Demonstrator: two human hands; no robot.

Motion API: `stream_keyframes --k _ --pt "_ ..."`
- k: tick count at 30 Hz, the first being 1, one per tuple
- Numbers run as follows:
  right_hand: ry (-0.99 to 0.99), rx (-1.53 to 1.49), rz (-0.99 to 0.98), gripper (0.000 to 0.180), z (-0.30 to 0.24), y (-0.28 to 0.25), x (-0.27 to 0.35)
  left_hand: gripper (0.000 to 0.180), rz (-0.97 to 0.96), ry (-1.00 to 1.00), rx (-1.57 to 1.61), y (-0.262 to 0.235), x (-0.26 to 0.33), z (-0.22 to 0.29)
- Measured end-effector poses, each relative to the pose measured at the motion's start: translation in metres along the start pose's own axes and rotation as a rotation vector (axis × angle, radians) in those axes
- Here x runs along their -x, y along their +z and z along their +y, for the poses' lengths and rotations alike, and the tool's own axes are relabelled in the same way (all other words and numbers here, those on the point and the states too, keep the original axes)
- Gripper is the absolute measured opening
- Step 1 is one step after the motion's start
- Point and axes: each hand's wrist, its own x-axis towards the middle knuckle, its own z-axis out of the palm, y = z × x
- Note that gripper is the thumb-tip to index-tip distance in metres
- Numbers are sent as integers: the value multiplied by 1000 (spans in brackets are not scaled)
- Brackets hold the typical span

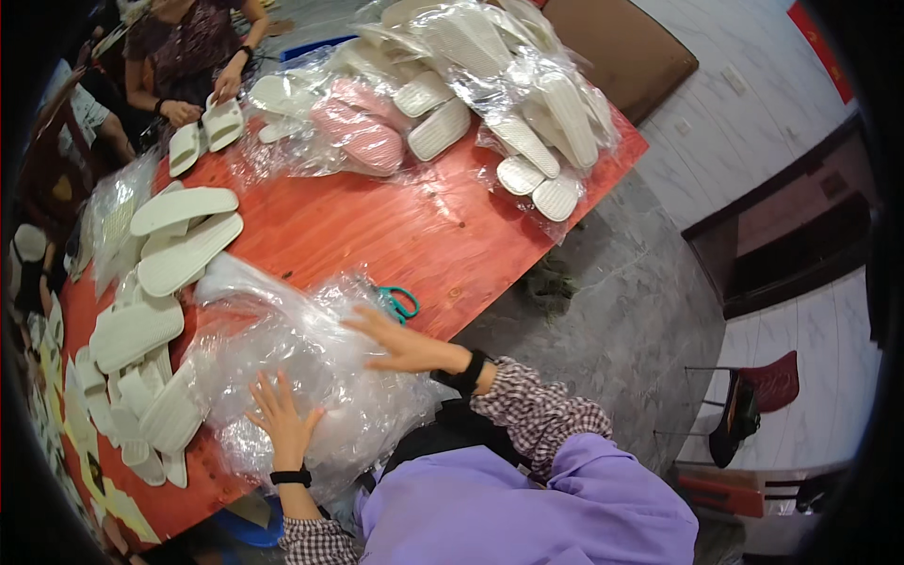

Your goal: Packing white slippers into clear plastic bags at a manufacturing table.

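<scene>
A loose heap of clear plastic bags covers the near side of the red table. On the heap's near part lies my left hand, its fingers spread, holding nothing. My right hand reaches over the heap's right side with fingers stretched out, also holding nothing. Just beyond that hand is a pair of green-handled scissors, its blades hidden by plastic. Left of the bags, several white slippers are piled at the table's left side.
Bagged white slippers form a big mound at the far end, with pink slippers among them. Across the table a co-worker's hands handle a white pair. A chair stands on the floor at right; a blue container sits below the near edge.
</scene>
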Motion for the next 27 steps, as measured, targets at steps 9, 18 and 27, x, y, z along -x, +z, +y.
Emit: stream_keyframes --k 9,18,27 --pt "562 989 718 90 136 -223 69 116 -93 -35 24 -10 -7 13" --pt "830 1288 300 72 221 -277 45 114 -77 -18 93 -4 -1 -1" --pt "445 748 438 31 182 -324 20 104 12 71 103 -7 -6 6"
